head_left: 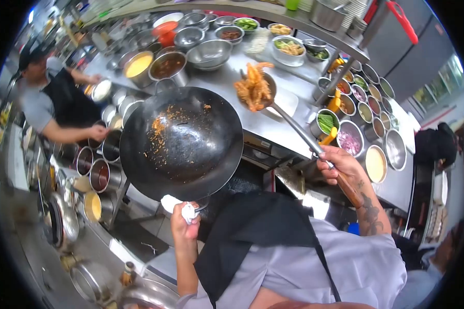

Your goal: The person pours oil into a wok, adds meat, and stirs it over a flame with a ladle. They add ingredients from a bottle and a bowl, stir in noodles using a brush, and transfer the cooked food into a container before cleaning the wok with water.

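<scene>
**Wok tipped up, fried stuff riding on the ladle**

So here's what I've got from the head cam. My left hand (185, 219) is clamped around a white folded cloth (178, 205) wrapped over the handle of the big round black steel wok (181, 141), I'd guess because that handle is hot. The wok is tilted so its inside faces me, with only orange crumbs stuck on the left of the bowl.

My right hand (340, 166) is closed tight on the wooden grip of a long-handled metal ladle (294, 126), held out past the wok's right rim, over the steel counter (227, 80). The pile of orange battered fried food (252, 87) sits in the ladle's bowl, clear of the wok.

Steel bowls of sauces and chopped veg crowd the counter's far edge and right end, within arm's reach.

Hard to see: the burner is hidden behind the wok, the wok handle is buried in cloth, and the fisheye cuts the corners black. Another person in a dark apron (62, 100) works at the counter's left end.
</scene>
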`<state>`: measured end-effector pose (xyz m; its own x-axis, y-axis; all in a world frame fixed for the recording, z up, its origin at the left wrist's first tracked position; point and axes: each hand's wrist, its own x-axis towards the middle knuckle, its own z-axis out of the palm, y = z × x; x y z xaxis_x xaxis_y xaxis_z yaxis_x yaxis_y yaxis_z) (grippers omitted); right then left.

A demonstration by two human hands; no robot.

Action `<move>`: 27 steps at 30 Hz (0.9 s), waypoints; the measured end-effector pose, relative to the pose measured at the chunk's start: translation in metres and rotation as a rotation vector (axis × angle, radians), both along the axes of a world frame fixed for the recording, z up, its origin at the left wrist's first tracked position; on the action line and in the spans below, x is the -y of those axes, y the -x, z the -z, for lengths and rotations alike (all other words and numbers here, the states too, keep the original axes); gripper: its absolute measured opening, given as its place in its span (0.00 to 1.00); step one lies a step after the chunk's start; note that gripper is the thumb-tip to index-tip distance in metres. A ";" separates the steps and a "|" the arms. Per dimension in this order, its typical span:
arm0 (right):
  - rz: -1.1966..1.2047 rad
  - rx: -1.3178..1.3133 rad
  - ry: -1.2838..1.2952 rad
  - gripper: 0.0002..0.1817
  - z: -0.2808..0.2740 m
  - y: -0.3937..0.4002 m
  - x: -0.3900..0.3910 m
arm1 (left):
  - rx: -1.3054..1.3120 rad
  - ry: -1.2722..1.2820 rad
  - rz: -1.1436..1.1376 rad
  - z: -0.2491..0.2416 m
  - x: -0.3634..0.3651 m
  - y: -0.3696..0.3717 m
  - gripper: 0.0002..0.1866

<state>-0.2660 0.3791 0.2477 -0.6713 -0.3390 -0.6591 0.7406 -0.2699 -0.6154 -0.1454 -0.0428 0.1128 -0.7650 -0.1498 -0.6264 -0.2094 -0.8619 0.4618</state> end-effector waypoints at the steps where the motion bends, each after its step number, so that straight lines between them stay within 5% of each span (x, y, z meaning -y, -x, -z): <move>1: 0.032 -0.013 -0.037 0.04 0.004 -0.005 -0.009 | 0.015 0.027 0.035 -0.004 0.001 0.003 0.05; 8: 0.168 -0.086 -0.371 0.05 0.052 -0.001 -0.023 | -0.010 0.045 0.119 -0.007 0.005 0.024 0.05; 13: 0.044 -0.460 -0.703 0.17 0.103 0.000 -0.015 | 0.020 0.071 0.134 -0.012 0.001 0.032 0.05; 16: -0.125 -0.985 -1.361 0.22 0.152 -0.008 -0.014 | 0.008 0.031 0.152 -0.013 0.001 0.034 0.04; 27: -0.050 -0.902 -1.339 0.27 0.151 -0.020 -0.032 | -0.030 0.113 0.177 -0.026 -0.006 0.033 0.07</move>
